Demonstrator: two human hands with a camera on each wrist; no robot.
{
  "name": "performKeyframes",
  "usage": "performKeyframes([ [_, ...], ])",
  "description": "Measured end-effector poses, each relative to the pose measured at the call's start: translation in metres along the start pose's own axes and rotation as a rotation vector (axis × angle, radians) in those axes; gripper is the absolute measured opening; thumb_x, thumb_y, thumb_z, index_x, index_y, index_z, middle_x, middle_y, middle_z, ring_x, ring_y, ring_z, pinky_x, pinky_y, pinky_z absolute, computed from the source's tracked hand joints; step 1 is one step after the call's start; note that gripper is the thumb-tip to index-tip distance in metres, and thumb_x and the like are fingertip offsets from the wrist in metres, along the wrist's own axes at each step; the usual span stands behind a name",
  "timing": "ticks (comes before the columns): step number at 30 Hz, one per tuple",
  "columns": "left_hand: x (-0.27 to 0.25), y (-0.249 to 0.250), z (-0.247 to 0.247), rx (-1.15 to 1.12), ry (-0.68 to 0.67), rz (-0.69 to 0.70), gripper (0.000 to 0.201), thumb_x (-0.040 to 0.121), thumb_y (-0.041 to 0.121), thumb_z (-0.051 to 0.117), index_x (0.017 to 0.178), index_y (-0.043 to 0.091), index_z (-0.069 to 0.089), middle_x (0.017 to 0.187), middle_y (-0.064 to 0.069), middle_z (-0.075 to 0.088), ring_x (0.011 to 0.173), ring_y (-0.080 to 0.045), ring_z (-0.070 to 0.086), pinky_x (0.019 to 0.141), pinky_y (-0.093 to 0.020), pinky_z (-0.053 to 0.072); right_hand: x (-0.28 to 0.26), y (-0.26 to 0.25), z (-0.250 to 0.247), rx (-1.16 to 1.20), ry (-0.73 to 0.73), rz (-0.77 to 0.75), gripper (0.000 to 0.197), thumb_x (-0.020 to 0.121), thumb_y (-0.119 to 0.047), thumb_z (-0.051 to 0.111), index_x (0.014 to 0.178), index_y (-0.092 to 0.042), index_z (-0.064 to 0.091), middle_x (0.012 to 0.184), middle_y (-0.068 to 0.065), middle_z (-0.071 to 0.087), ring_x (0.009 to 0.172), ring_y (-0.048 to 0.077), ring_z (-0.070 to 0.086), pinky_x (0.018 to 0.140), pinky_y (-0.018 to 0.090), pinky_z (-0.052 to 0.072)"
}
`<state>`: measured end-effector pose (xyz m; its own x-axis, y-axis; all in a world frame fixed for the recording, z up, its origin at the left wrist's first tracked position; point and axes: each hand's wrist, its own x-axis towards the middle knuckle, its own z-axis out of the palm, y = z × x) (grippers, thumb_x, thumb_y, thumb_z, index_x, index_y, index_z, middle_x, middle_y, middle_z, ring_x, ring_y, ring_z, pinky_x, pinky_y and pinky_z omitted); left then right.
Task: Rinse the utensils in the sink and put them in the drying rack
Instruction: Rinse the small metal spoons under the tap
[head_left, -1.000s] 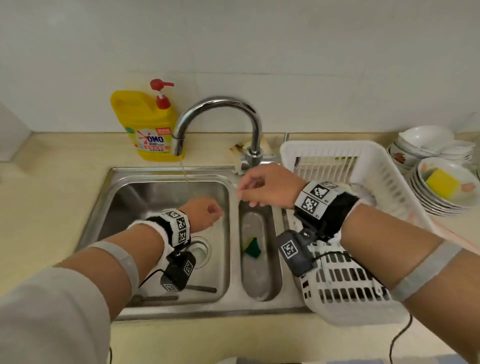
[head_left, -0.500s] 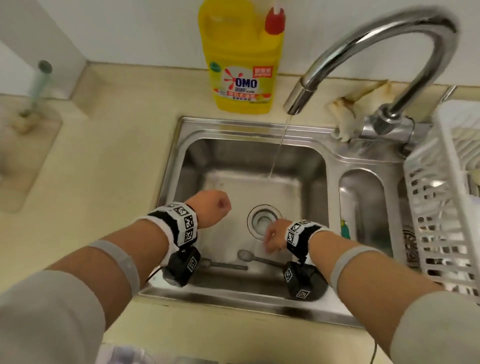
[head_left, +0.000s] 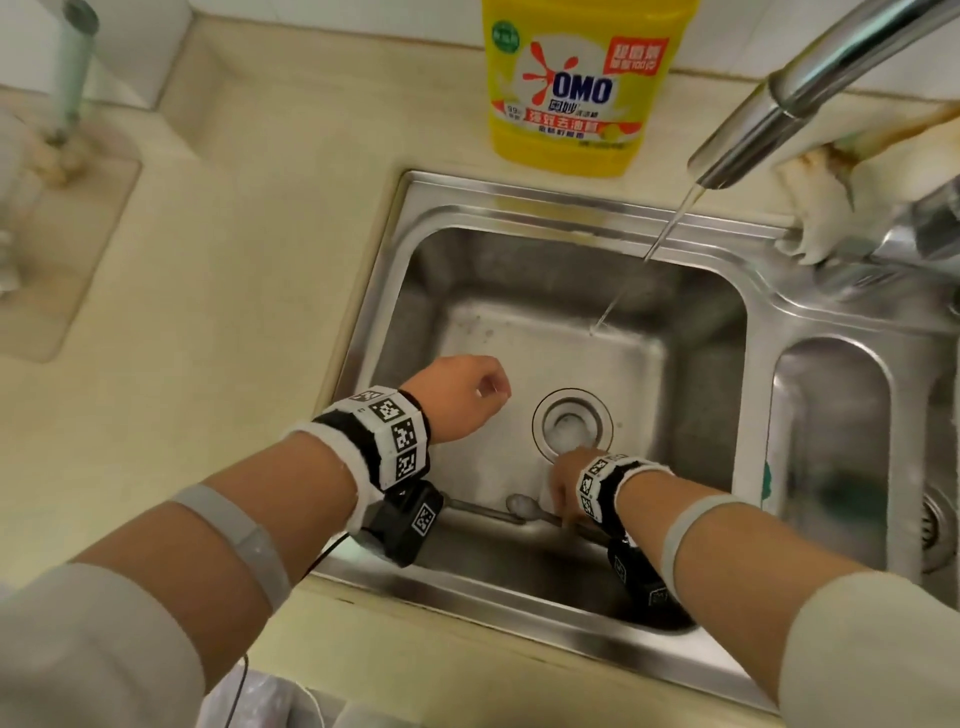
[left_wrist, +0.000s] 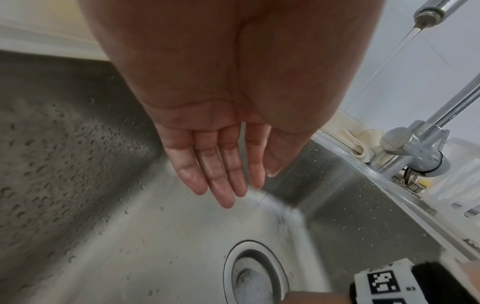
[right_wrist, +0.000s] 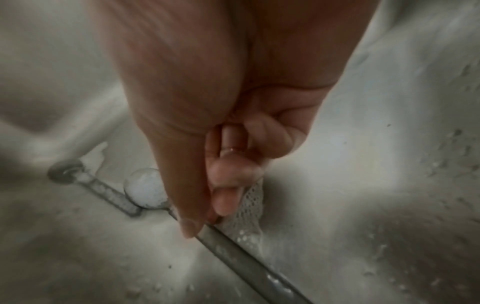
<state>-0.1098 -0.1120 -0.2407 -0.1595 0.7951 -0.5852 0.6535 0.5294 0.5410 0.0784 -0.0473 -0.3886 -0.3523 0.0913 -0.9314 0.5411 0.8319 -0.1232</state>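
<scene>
One steel sink (head_left: 395, 291) is filling the middle of the head view, with two basins: the large one at centre and one narrow basin (head_left: 831, 457) lying at the right edge of the frame. One cream countertop (head_left: 218, 291) is spreading across the left half. One yellow detergent bottle (head_left: 571, 88) is standing at the top centre, just behind the sink rim. One faucet (head_left: 810, 78) is reaching in from the upper right, and a single thin stream of water (head_left: 649, 254) is falling from it onto the basin floor, above the one round drain (head_left: 571, 423).

Two hands are working inside the large basin. The left hand (head_left: 460, 397) is hovering left of the drain; in the left wrist view its fingers (left_wrist: 221, 172) are hanging straight and close together, wet, holding nothing. The right hand (head_left: 563, 475) is reaching down just below the drain, and in the right wrist view its thumb and fingertips (right_wrist: 223, 197) are pinching the handle of a spoon.

Two spoons are lying on the basin floor near the lower edge of the basin. The pinched spoon (right_wrist: 233, 246) is showing a soapy bowl beside the thumb. The second spoon (right_wrist: 103, 189) is lying just left of it, its handle touching that bowl. A patch of white mesh (right_wrist: 249, 207) is showing under the right fingers.
</scene>
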Motion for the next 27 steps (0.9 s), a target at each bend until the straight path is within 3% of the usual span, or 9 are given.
performKeyframes([
  [3,-0.001,-0.002,0.000,0.007,-0.001,-0.006,0.014,0.095,0.027,0.058,0.104,0.022,0.068,0.098,0.007,0.066,0.085,-0.009,0.060,0.080,-0.022,0.045,0.004,-0.004,0.002,0.047,-0.041,-0.054,0.034,0.054,-0.046,0.082,0.074,-0.020,0.073,0.079,-0.003,0.075,0.071,0.020,0.070,0.076,0.036,0.062],
  [6,-0.003,-0.003,0.000,0.006,-0.009,-0.016,0.015,0.096,0.027,0.058,0.105,0.022,0.068,0.100,0.006,0.067,0.088,-0.010,0.060,0.080,-0.022,0.044,0.002,-0.005,0.003,0.033,-0.074,-0.133,0.045,0.057,-0.056,0.078,0.083,-0.018,0.077,0.081,-0.004,0.076,0.075,0.020,0.072,0.079,0.038,0.062],
  [9,-0.005,-0.004,0.002,0.000,-0.007,-0.020,0.015,0.096,0.027,0.058,0.106,0.022,0.068,0.099,0.007,0.066,0.089,-0.010,0.061,0.079,-0.021,0.044,-0.002,-0.004,0.006,0.046,-0.095,-0.141,0.051,0.049,-0.061,0.078,0.080,-0.021,0.077,0.079,-0.005,0.076,0.077,0.019,0.073,0.081,0.041,0.061],
  [15,-0.010,-0.010,0.005,-0.005,-0.010,-0.034,0.018,0.096,0.028,0.057,0.108,0.020,0.068,0.104,0.004,0.067,0.091,-0.013,0.062,0.083,-0.025,0.048,-0.014,-0.007,0.004,0.035,-0.120,-0.132,0.051,0.063,-0.053,0.084,0.099,-0.017,0.078,0.094,0.003,0.076,0.090,0.023,0.072,0.087,0.039,0.059],
  [20,-0.011,-0.014,0.008,-0.015,-0.012,-0.046,0.018,0.097,0.028,0.056,0.108,0.021,0.067,0.103,0.005,0.067,0.093,-0.014,0.063,0.083,-0.025,0.047,-0.011,-0.003,0.005,0.108,-0.088,-0.178,0.028,0.065,-0.045,0.086,0.080,-0.022,0.079,0.080,-0.005,0.077,0.080,0.017,0.073,0.081,0.038,0.062],
  [24,-0.012,-0.016,0.009,-0.030,-0.004,-0.038,0.017,0.096,0.029,0.057,0.108,0.021,0.067,0.104,0.004,0.067,0.092,-0.013,0.063,0.087,-0.028,0.050,-0.011,-0.012,0.002,0.049,0.000,-0.167,0.028,0.071,-0.040,0.085,0.088,-0.017,0.078,0.090,-0.001,0.076,0.083,0.018,0.070,0.072,0.029,0.056],
  [27,-0.012,-0.019,0.008,-0.044,-0.001,-0.045,0.016,0.096,0.030,0.057,0.107,0.023,0.066,0.104,0.005,0.067,0.092,-0.012,0.063,0.087,-0.028,0.051,-0.009,-0.019,0.000,-0.029,0.034,-0.178,0.025,0.073,-0.037,0.083,0.088,-0.018,0.076,0.093,0.000,0.074,0.087,0.023,0.069,0.074,0.028,0.055],
])
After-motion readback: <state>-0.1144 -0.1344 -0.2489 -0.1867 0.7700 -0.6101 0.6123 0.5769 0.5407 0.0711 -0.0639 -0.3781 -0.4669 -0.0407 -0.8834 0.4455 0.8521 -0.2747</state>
